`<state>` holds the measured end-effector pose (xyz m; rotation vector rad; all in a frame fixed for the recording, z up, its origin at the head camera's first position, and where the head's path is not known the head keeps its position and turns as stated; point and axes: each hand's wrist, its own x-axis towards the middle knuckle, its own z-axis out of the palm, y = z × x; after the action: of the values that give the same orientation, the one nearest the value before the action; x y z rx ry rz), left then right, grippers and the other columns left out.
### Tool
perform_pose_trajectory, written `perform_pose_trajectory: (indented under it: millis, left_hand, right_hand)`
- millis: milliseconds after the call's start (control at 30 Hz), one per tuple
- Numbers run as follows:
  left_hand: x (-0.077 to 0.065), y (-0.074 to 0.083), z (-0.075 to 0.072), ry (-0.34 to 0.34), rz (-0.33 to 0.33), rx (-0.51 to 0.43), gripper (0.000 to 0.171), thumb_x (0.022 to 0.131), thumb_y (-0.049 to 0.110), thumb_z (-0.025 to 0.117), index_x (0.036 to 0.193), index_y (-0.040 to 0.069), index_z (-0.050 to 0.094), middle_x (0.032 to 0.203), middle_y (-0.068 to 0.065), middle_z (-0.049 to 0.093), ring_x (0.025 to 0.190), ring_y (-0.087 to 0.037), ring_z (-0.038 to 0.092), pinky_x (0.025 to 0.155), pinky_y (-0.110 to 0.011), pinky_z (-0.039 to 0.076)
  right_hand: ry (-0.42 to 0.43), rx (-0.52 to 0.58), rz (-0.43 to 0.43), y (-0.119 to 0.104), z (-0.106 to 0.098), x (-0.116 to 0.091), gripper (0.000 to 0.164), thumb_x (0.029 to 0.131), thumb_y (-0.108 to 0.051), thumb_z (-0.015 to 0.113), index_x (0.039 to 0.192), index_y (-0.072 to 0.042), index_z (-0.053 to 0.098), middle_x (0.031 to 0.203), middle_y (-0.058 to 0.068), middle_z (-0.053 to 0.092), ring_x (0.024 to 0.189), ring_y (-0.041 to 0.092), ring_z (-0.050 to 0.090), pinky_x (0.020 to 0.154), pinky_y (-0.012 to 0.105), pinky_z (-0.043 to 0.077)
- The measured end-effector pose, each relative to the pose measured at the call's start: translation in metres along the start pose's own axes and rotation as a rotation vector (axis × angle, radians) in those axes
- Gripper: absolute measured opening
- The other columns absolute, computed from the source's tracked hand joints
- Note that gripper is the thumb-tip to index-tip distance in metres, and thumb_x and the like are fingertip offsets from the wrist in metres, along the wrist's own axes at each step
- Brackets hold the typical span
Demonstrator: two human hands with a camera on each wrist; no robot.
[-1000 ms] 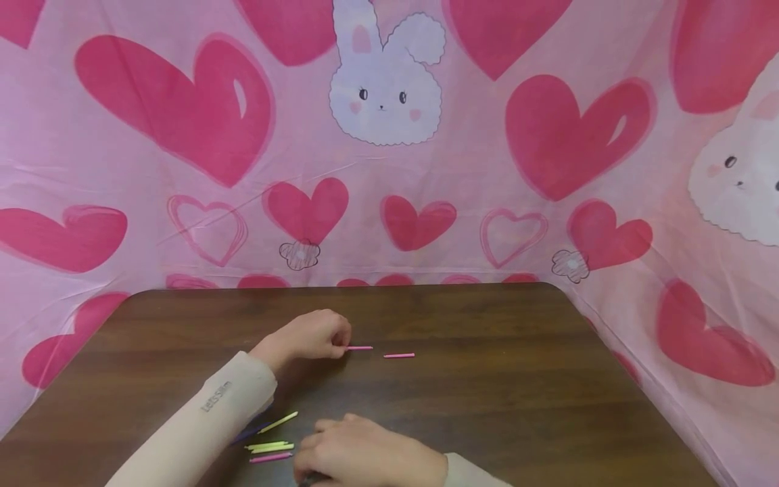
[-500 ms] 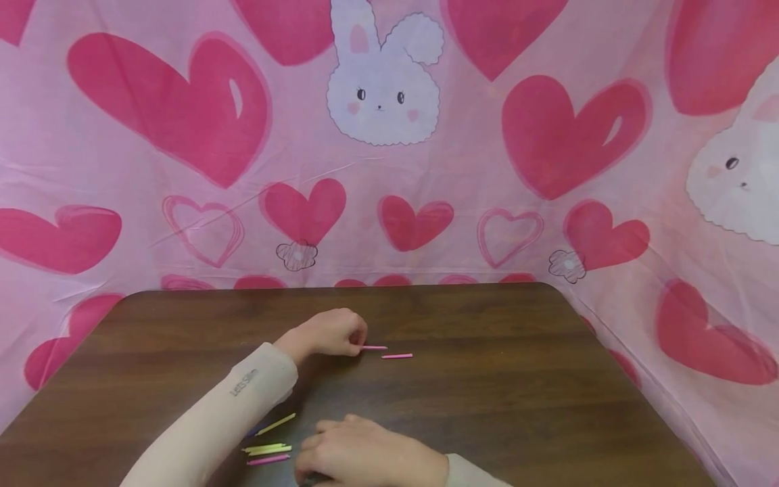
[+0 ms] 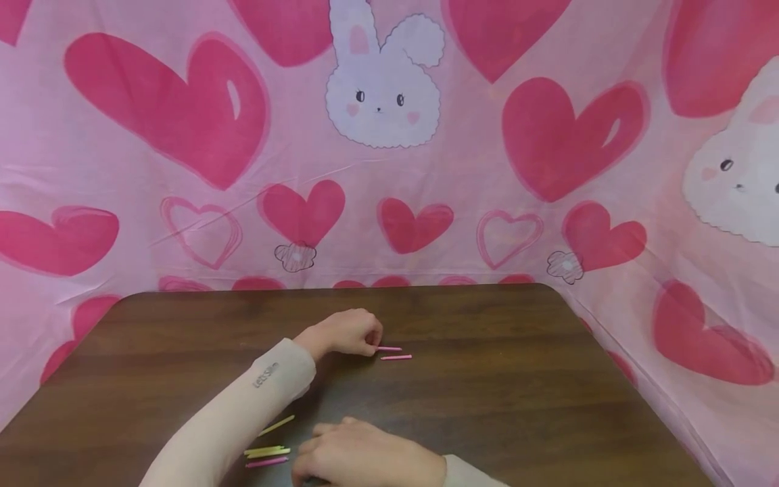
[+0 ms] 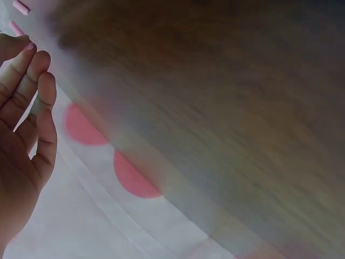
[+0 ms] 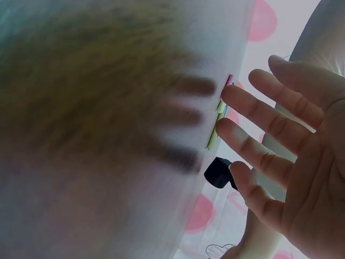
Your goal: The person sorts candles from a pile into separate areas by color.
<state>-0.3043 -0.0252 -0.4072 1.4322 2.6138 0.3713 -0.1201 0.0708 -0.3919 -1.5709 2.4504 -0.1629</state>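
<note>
Thumb and fingertips of my left hand [image 3: 349, 331] pinch one end of a thin pink stick [image 3: 391, 349] near the far middle of the table. Just in front of it, almost parallel, lies a second pink stick [image 3: 397, 357]. In the left wrist view the pinched stick shows only in part beyond the fingertips. My right hand [image 3: 365, 452] stays low at the near edge, palm down, fingers spread and relaxed with nothing in them. Left of it lie several yellow sticks [image 3: 268, 452] and another pink stick [image 3: 266, 462]; a lone yellow stick [image 3: 278, 424] slants behind them.
The dark wooden table [image 3: 517, 392] has rounded far corners. A pink cloth [image 3: 468, 169] with hearts and rabbits hangs behind and beside it. My left sleeve [image 3: 237, 412] reaches across the table's left side, beside the yellow sticks.
My left hand has slid to the right with the pink stick, bringing it alongside the other pink one. The left sleeve now covers the dark blue stick seen earlier. The right hand has hardly moved.
</note>
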Motion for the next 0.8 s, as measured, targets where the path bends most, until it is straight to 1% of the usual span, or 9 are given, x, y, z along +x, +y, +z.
perform_pose_trajectory:
  millis: [67, 200, 300, 400, 433, 600, 800]
  left_hand:
    - [0.003, 0.001, 0.0, -0.005, 0.001, -0.001, 0.009, 0.083, 0.022, 0.072, 0.075, 0.021, 0.067, 0.066, 0.012, 0.056, 0.064, -0.005, 0.05, 0.06, -0.021, 0.044]
    - [0.007, 0.008, 0.001, -0.033, -0.019, -0.027, 0.008, 0.084, 0.022, 0.073, 0.077, 0.021, 0.069, 0.067, 0.012, 0.057, 0.063, -0.006, 0.05, 0.06, -0.021, 0.045]
    - [0.008, 0.012, 0.001, -0.046, -0.033, -0.04, 0.007, 0.083, 0.022, 0.074, 0.078, 0.021, 0.07, 0.067, 0.011, 0.058, 0.062, -0.007, 0.05, 0.059, -0.021, 0.046]
    - [0.008, 0.012, 0.0, -0.043, -0.033, -0.032, 0.007, 0.083, 0.024, 0.074, 0.078, 0.022, 0.069, 0.067, 0.011, 0.058, 0.063, -0.006, 0.05, 0.059, -0.021, 0.046]
    - [0.007, 0.011, -0.001, -0.041, -0.032, -0.031, 0.008, 0.084, 0.024, 0.074, 0.078, 0.022, 0.07, 0.067, 0.011, 0.058, 0.063, -0.006, 0.05, 0.06, -0.021, 0.046]
    - [0.001, 0.008, -0.004, -0.024, -0.03, -0.026, 0.009, 0.085, 0.026, 0.073, 0.079, 0.021, 0.07, 0.068, 0.012, 0.058, 0.065, -0.006, 0.05, 0.062, -0.021, 0.046]
    - [-0.011, 0.002, -0.01, 0.003, -0.023, -0.02, 0.011, 0.087, 0.025, 0.072, 0.078, 0.021, 0.069, 0.069, 0.012, 0.059, 0.066, -0.005, 0.051, 0.065, -0.022, 0.048]
  right_hand:
    - [-0.009, 0.018, 0.005, 0.0, -0.001, 0.0, 0.015, 0.096, -0.037, 0.064, 0.111, -0.038, 0.067, 0.101, -0.032, 0.059, 0.091, -0.01, 0.043, 0.067, 0.011, 0.033]
    - [-0.02, 0.03, 0.011, -0.001, -0.001, 0.001, 0.015, 0.096, -0.039, 0.064, 0.111, -0.038, 0.067, 0.1, -0.032, 0.059, 0.089, -0.009, 0.042, 0.066, 0.011, 0.033]
    - [-0.01, -0.008, 0.01, -0.002, -0.002, 0.001, 0.014, 0.096, -0.039, 0.063, 0.109, -0.039, 0.066, 0.1, -0.033, 0.059, 0.09, -0.009, 0.042, 0.066, 0.012, 0.033]
    - [0.009, -0.049, 0.007, -0.004, -0.003, 0.0, 0.012, 0.096, -0.038, 0.063, 0.108, -0.04, 0.066, 0.099, -0.033, 0.058, 0.091, -0.01, 0.042, 0.066, 0.012, 0.031]
    - [0.012, -0.062, 0.007, -0.004, -0.003, 0.0, 0.012, 0.096, -0.038, 0.063, 0.107, -0.04, 0.066, 0.099, -0.034, 0.058, 0.091, -0.01, 0.042, 0.066, 0.012, 0.031]
    - [0.001, -0.05, 0.008, -0.004, -0.005, 0.001, 0.012, 0.096, -0.037, 0.063, 0.108, -0.04, 0.067, 0.099, -0.033, 0.058, 0.091, -0.01, 0.042, 0.066, 0.012, 0.031]
    - [0.029, -0.094, 0.0, -0.003, -0.004, 0.001, 0.011, 0.096, -0.037, 0.063, 0.105, -0.04, 0.067, 0.098, -0.033, 0.059, 0.093, -0.01, 0.043, 0.065, 0.011, 0.03]
